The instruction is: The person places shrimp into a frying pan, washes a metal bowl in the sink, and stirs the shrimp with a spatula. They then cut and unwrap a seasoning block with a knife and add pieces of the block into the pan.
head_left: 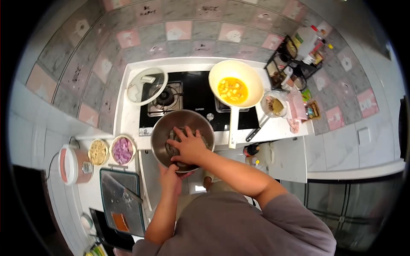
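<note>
A deep steel bowl (159,128) is tilted at the front edge of the black stove. My left hand (170,176) grips its near rim from below. Inside the bowl my right hand (188,146) lies with fingers spread on dark greyish pieces (171,150), which I cannot make out clearly; the palm hides part of them. To the right, a cream pan (215,79) holds yellow liquid with pale chunks (232,90) on the right burner. The left burner (165,97) has no pot on it.
A glass lid (147,86) rests at the stove's left. On the left counter are bowls of purple pieces (122,150) and pale pieces (98,152), and a cleaver (117,187) on a board (128,213). A black-handled knife (253,134) and spice rack (292,64) are right.
</note>
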`<state>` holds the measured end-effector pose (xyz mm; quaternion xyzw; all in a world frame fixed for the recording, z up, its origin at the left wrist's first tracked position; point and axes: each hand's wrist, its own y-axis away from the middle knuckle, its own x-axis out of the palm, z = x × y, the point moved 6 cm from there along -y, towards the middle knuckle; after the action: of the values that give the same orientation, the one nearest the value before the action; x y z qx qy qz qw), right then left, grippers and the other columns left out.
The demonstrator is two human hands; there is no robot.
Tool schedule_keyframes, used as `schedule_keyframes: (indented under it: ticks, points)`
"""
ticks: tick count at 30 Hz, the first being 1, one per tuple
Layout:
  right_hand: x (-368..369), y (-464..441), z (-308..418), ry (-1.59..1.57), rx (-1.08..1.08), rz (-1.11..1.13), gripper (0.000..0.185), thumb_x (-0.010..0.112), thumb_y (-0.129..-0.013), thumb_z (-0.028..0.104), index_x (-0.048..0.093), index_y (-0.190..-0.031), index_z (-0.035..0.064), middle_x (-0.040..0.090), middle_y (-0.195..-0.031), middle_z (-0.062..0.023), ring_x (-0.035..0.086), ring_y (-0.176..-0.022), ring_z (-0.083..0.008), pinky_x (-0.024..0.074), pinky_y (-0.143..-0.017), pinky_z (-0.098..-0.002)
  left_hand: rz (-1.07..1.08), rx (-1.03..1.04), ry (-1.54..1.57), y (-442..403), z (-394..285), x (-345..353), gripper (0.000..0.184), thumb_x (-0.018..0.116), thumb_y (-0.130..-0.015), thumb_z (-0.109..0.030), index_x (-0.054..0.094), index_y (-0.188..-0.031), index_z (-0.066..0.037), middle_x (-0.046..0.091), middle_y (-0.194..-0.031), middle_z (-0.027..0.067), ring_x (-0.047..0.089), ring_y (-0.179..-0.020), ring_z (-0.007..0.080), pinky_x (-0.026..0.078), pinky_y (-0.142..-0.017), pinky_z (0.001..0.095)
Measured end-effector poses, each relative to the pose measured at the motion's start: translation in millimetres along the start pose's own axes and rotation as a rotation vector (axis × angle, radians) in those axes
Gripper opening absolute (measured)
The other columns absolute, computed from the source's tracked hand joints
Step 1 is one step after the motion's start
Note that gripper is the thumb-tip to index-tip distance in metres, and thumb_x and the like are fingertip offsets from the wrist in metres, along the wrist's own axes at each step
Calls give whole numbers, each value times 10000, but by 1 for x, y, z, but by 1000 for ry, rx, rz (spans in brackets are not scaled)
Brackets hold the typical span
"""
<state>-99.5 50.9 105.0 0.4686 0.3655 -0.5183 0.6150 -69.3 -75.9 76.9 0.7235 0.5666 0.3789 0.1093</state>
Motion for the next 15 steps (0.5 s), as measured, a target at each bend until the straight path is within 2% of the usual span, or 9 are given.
schedule_keyframes:
  ticks: [1, 2, 5, 8, 10, 11, 12, 15]
  points:
    - [-1, -2, -4, -26, -8, -21, 679, 679, -776, 600, 515, -1376, 327, 292, -1567, -132, 288, -1390, -476, 297, -1032, -696, 9, 9, -38, -3, 1, 2, 597, 433, -813, -13, 342, -1397, -100, 577, -1220, 183, 677, -958, 333, 616, -664, 422]
    - [-1, -5, -8, -82, 1, -3, 676, 697, -771, 574, 521, -1374, 324, 265, -1577, -139, 241, -1413, -475, 252, -1047, -719, 19, 21, -81, -5, -1, 3, 579, 438, -822, -14, 350, -1387, -103, 577, -1219, 185, 681, -936, 334, 616, -657, 422]
    - [-8, -12, -10, -62, -11, 9, 707, 698, -762, 588, 500, -1392, 337, 254, -1582, -135, 242, -1411, -481, 256, -1051, -713, -2, 29, -96, -10, -12, 12, 593, 430, -846, -17, 283, -1408, -134, 571, -1218, 180, 687, -882, 331, 609, -586, 374]
    - [-20, -18, -14, -62, -29, -52, 748, 713, -767, 561, 451, -1431, 338, 247, -1586, -119, 247, -1413, -470, 259, -1065, -695, 25, 52, -94, -16, -25, 17, 600, 424, -846, -13, 270, -1412, -136, 569, -1220, 180, 692, -874, 322, 610, -569, 356]
    - [-44, -20, -19, -185, -60, -193, 777, 720, -790, 511, 400, -1468, 310, 251, -1586, -105, 255, -1418, -443, 266, -1083, -666, 65, 84, -93, -20, -38, 20, 601, 421, -844, -10, 268, -1412, -135, 568, -1224, 182, 695, -873, 318, 612, -562, 350]
    - [-58, -19, -22, -153, -61, -255, 786, 721, -808, 472, 381, -1482, 255, 250, -1586, -92, 257, -1427, -411, 276, -1091, -642, 85, 80, -100, -22, -43, 21, 608, 416, -842, -3, 261, -1415, -138, 569, -1228, 182, 697, -876, 314, 613, -557, 348]
    - [-74, -14, -24, -168, -58, -302, 775, 726, -817, 424, 394, -1474, 182, 300, -1559, -124, 305, -1406, -396, 309, -1108, -569, 105, 74, -108, -23, -46, 21, 615, 412, -839, 3, 255, -1417, -141, 569, -1233, 183, 699, -880, 311, 614, -552, 346]
    - [-105, 2, -34, -330, 13, -379, 747, 749, -811, 306, 419, -1451, 107, 385, -1500, -171, 377, -1361, -388, 357, -1105, -466, 118, 73, -121, -24, -57, 24, 638, 397, -842, 7, 224, -1434, -157, 533, -1290, 191, 687, -947, 318, 631, -579, 364]
